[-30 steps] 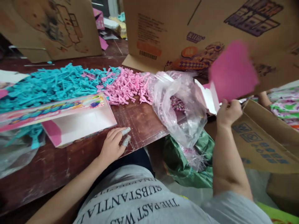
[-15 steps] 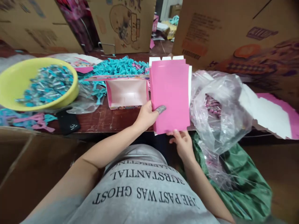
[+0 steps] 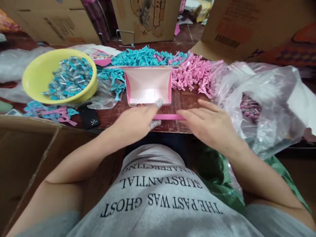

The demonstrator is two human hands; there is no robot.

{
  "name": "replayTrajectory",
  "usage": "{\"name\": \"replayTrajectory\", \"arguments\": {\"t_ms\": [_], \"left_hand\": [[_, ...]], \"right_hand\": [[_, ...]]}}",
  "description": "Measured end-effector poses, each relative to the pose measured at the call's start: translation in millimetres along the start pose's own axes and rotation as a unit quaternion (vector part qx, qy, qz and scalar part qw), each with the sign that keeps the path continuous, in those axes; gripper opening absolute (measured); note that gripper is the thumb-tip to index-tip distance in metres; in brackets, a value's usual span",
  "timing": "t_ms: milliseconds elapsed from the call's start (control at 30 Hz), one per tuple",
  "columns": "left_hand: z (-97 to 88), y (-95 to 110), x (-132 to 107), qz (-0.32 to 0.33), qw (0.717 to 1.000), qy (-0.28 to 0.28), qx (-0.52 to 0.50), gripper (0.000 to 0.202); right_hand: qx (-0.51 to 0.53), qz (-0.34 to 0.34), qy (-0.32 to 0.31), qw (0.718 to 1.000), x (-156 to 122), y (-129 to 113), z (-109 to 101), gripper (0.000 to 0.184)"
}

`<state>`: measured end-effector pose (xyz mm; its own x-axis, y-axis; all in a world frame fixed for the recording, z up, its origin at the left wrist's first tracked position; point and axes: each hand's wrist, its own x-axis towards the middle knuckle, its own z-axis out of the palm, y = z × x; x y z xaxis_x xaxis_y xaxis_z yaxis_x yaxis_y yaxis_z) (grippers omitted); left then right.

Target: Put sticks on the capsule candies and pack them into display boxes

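Both hands are at a pink cardboard piece [image 3: 169, 117], which shows edge-on as a narrow strip near the table's front edge. My left hand [image 3: 134, 123] grips its left end; grey wrapping covers the thumb and a fingertip. My right hand [image 3: 209, 123] is closed on the right end, fingers pressed together over it and slightly blurred. Just behind the strip stands an open box [image 3: 149, 82] with a white inside and pink sides.
Left lies a yellow basin [image 3: 34, 77] of blue wrapped pieces, with a black phone [image 3: 89, 117] nearer. Behind the box are heaps of blue plastic pieces [image 3: 140, 57] and pink plastic pieces [image 3: 195, 74]. A clear plastic bag [image 3: 276, 95] lies right; large cartons [image 3: 153, 23] stand behind.
The pink cardboard has gone from raised and facing me to edge-on and lower. My right hand has moved from its bottom edge to its right end. The view has shifted, revealing the pink heap.
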<state>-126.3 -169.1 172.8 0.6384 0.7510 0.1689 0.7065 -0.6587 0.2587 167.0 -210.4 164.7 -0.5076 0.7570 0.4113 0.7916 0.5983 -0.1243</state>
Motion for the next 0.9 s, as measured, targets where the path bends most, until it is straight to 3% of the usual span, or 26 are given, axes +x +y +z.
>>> {"name": "replayTrajectory", "arguments": {"t_ms": [33,100,133,167,267,367,433,567,633,767,900], "left_hand": [[-1.8,-15,-8,-0.018,0.995,0.092,-0.025,0.057],[4.0,-47,-24,-0.062,0.954,0.279,-0.092,0.073],[12.3,-60,-29,-0.079,0.924,0.346,-0.143,0.081],[24.1,-70,-32,-0.081,0.899,0.378,-0.206,0.088],[65.7,-80,-25,-0.062,0.851,0.314,-0.416,0.103],[84.6,-76,-4,-0.104,0.806,0.312,-0.492,0.08],[78.4,-76,10,-0.119,0.806,0.304,-0.494,0.059],[64.3,-82,35,-0.124,0.836,0.216,-0.49,0.051],[71.3,-88,47,-0.139,0.831,0.198,-0.5,0.054],[99.9,-106,66,-0.197,0.796,0.211,-0.532,0.055],[116.5,-129,87,-0.179,0.784,0.222,-0.551,0.054]], "right_hand": [[0.033,0.04,0.023,0.998,-5,9,5,0.024],[0.119,0.128,0.078,0.982,-19,27,23,0.025],[0.17,0.167,0.098,0.966,-28,32,35,0.026],[0.223,0.199,0.111,0.948,-35,34,50,0.027],[0.344,0.249,0.103,0.9,-47,21,94,0.035],[0.398,0.237,0.028,0.886,-40,8,120,0.045],[0.409,0.226,0.011,0.884,-25,12,123,0.05],[0.441,0.233,0.103,0.861,20,40,113,0.059],[0.457,0.23,0.117,0.851,42,53,111,0.054],[0.467,0.227,0.065,0.852,72,74,118,0.048],[0.466,0.216,0.034,0.857,93,104,123,0.046]]}}
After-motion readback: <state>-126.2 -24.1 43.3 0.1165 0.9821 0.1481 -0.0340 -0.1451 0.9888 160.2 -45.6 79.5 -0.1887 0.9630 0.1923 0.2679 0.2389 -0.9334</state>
